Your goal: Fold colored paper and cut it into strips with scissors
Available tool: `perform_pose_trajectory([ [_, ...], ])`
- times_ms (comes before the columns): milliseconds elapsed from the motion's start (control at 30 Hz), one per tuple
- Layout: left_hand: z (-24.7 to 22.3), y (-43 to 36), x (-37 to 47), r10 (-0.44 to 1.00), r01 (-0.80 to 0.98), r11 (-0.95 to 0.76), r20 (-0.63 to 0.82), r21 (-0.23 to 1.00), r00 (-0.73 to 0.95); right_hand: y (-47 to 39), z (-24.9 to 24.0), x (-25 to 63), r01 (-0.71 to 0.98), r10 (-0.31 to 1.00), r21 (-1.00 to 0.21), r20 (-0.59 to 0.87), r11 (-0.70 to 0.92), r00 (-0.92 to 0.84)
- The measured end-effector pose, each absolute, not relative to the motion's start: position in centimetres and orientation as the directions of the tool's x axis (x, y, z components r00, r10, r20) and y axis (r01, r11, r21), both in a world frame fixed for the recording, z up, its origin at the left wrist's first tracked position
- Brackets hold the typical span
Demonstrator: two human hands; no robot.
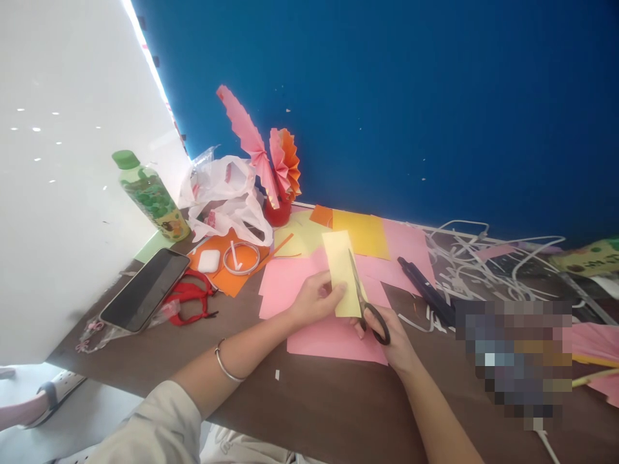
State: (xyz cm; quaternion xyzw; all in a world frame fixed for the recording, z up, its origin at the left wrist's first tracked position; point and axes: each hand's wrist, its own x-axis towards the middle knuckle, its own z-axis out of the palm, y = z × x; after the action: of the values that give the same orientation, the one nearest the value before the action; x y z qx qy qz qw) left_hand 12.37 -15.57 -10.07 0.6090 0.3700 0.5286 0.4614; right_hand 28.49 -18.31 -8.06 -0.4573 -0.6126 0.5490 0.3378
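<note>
My left hand (pixel 319 298) pinches the lower left edge of a pale yellow paper strip (pixel 338 258), thumb on its face. My right hand (pixel 387 332) grips black-handled scissors (pixel 360 290), fingers through the loops. The scissor blades point up and away from me, along the right side of the strip. Both hands are over pink paper sheets (pixel 333 341) on the dark brown table (pixel 242 386). A small white scrap (pixel 277 374) lies nearer to me on the wood.
At left are a phone (pixel 145 290), red cord (pixel 188 298), a green-capped bottle (pixel 155 200) and plastic bags (pixel 227 193). Folded paper fans (pixel 285 164) stand behind. White cables (pixel 488 264) and a black tool (pixel 425 290) lie right; a person's foot (pixel 53 396) shows lower left.
</note>
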Motion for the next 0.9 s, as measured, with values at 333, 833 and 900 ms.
perform_pose_trajectory([
  [333,-9.62,-15.66,12.24,0.903,0.023,-0.390,0.377,0.921,0.207,-18.00,-8.11,28.58,0.177,0.897,-0.983,-0.043,0.039,-0.440],
  [833,-9.88,-15.54,12.27,0.904,0.057,-0.407,0.394,0.911,0.167,-18.38,-7.58,27.86,0.175,0.933,-0.984,-0.087,-0.026,-0.349],
  [900,-9.83,-15.55,12.18,0.900,0.030,-0.412,0.401,0.911,0.173,-18.37,-7.55,27.92,0.170,0.932,-0.985,-0.081,-0.021,-0.352],
])
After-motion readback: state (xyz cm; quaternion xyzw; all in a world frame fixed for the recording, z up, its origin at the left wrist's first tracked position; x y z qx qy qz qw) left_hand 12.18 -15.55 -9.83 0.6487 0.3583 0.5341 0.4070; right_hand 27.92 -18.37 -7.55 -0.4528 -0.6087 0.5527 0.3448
